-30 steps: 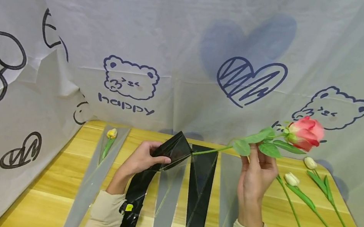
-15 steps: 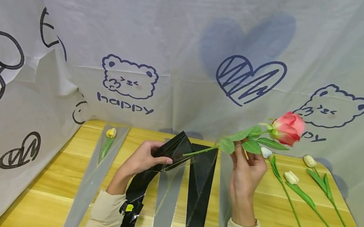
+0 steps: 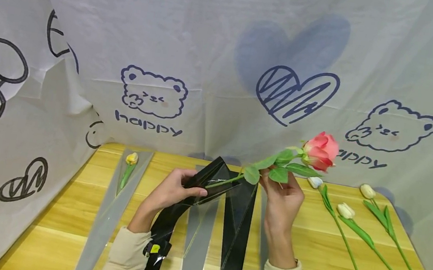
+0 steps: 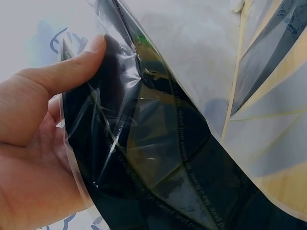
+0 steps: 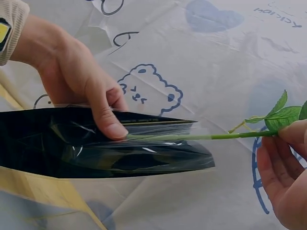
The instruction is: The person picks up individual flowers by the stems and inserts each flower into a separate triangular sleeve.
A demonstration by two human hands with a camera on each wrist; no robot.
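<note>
My left hand [image 3: 173,191] grips a black flower sleeve [image 5: 43,143] with a clear front, thumb over the front and fingers behind. The sleeve's mouth is raised off the table and its tail hangs down to the front edge. My right hand [image 3: 282,204] pinches the green stem of a pink rose [image 3: 321,151] just under its leaves [image 5: 284,117]. In the right wrist view the lower stem [image 5: 192,137] runs into the sleeve's mouth, its end near my left thumb. The bloom points up and right, outside the sleeve.
Flat on the wooden table [image 3: 57,218] lie a grey sleeve [image 3: 198,243], a black sleeve [image 3: 236,239] and, at left, a grey sleeve holding a yellow tulip [image 3: 132,158]. White tulips [image 3: 346,211] and a pale blue one [image 3: 315,182] lie at right. A printed cloth [image 3: 219,52] hangs behind.
My right hand has moved left with the rose, and the stem has slid from the sleeve's mouth farther into it. My left hand and the sleeve have hardly moved.
</note>
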